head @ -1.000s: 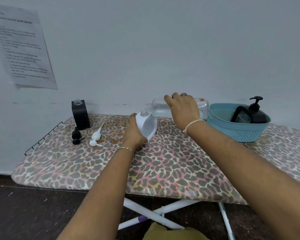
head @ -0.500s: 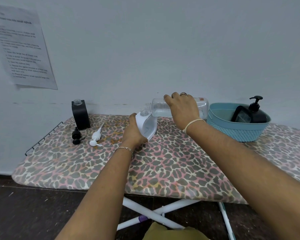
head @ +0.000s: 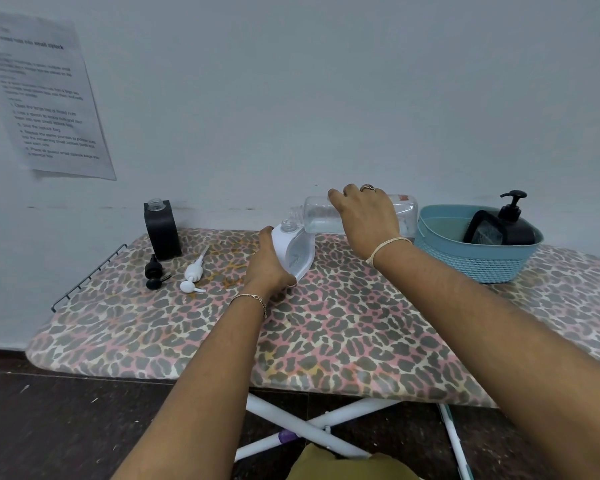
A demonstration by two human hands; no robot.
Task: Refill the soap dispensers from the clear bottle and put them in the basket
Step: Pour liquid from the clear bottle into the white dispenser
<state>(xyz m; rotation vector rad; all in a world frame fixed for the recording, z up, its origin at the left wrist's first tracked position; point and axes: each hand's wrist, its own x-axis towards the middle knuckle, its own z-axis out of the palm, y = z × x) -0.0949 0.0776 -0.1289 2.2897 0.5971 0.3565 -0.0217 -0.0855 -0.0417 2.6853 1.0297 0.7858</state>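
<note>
We have the right hand [head: 364, 220] clamped over the top of the clear plastic bottle [head: 321, 216]. The bottle is held on its side in the air, neck pointing left and almost touching the open mouth of the white rounded plastic soap dispenser [head: 297, 251]. The left hand [head: 267, 268] grips that dispenser from its left side and tilts it toward the bottle; whether its base touches the leopard-print ironing board cover [head: 326, 334] we cannot tell. Main risk is a miss: both mouths are narrow, so a small drift of either wrist sends soap down the white body onto the fabric. Second is overfill: the white shell hides the level, and the tilt lowers the rim, so it spills early. We see no stream and cannot read the level in the bottle, so a sharper tip may glug and surge. Soap on the shell makes the left grip slippery. The tall black square dispenser [head: 161, 230] stands open at the back left, with the black pump head [head: 155, 271] and white pump head [head: 193, 273] lying loose beside it; a jolt to the folding board could topple or roll them. The blue plastic basket [head: 465, 261], already holding a black round pump dispenser [head: 518, 226], sits just beside the bottle's base, so a backward pull could knock it.
</note>
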